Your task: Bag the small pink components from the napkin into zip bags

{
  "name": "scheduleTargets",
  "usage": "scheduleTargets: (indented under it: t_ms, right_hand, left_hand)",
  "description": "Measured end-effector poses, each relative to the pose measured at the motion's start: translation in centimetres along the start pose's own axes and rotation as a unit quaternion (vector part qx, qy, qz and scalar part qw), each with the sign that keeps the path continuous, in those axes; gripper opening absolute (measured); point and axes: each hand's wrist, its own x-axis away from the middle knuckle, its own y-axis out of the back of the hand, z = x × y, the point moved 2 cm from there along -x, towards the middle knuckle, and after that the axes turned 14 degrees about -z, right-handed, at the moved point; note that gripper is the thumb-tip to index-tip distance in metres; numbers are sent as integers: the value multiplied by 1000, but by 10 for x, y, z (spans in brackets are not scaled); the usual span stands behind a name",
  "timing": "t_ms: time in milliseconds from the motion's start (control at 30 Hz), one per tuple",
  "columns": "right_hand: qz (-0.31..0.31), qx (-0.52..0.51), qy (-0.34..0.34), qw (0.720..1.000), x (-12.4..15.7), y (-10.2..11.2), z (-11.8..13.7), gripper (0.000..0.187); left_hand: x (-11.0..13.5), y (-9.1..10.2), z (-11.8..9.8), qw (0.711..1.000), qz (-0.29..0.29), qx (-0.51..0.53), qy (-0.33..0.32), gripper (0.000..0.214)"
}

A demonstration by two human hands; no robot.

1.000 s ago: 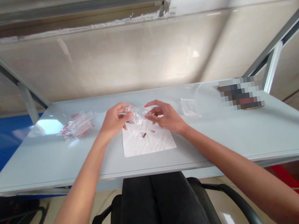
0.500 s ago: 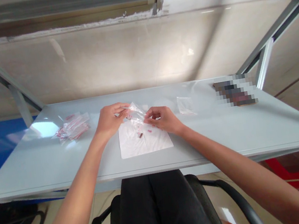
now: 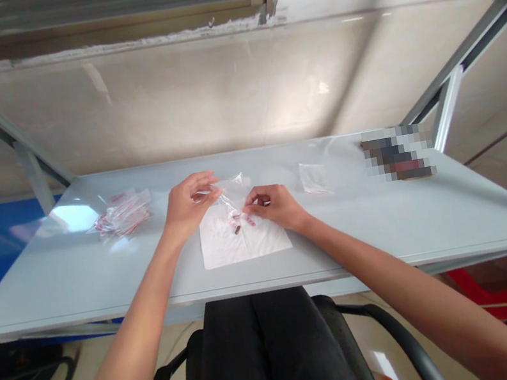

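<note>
A clear plastic bag (image 3: 234,188) is stretched between my two hands, above the back edge of a white sheet (image 3: 248,248). My left hand (image 3: 188,206) is at the bag's left side, with thumb and fingertips closed on its edge. On the other side my right hand (image 3: 274,206) pinches the bag's lower right part, its fingers curled. On the sheet just below lies a small dark brown piece (image 3: 237,229). Small pink-and-red bits (image 3: 251,220) show near the right fingertips; whether they are inside the bag I cannot tell.
A pile of clear bags with red markings (image 3: 124,213) lies on the left of the grey table (image 3: 376,228). Another flat clear bag (image 3: 314,178) is right of my hands. A blurred-out dark object (image 3: 399,159) sits at the back right. Metal posts frame both sides.
My right fingertips have moved slightly down. The bag's lower part has come down toward the sheet, and its top now spreads wider between my hands. My left hand has shifted slightly left.
</note>
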Motion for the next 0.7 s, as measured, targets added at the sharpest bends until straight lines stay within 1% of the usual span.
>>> scheduleTargets:
  t_ms: [133,233,333,400,500,567,633,700]
  right_hand:
    - [-5,-16,1,1000,-1,0,2,22]
    - [-8,-20,7,1000,-1,1,5,25]
    - [-19,-40,-1,999,-1,0,6,30]
    - [-33,-58,-11,998,-1,-2,6,32]
    - [-53,-73,-18,996,-1,-1,7,32]
    - [-79,-70,-19,994,-1,8,11,32]
    - [-122,-49,-16,991,0,30,17,31]
    - [-159,-8,-16,987,4,63,21,32]
  left_hand:
    - [3,4,7,1000,1,11,25,43]
    - [5,8,9,997,1,57,44,42]
    - [7,11,7,992,4,113,58,42]
    - [10,11,7,991,13,117,63,40]
    - [14,14,9,997,23,57,56,35]
    - [14,22,12,999,14,-15,35,27]
    - [12,41,17,994,-18,-106,-2,19]
    - [8,70,25,974,-72,-208,-48,17]
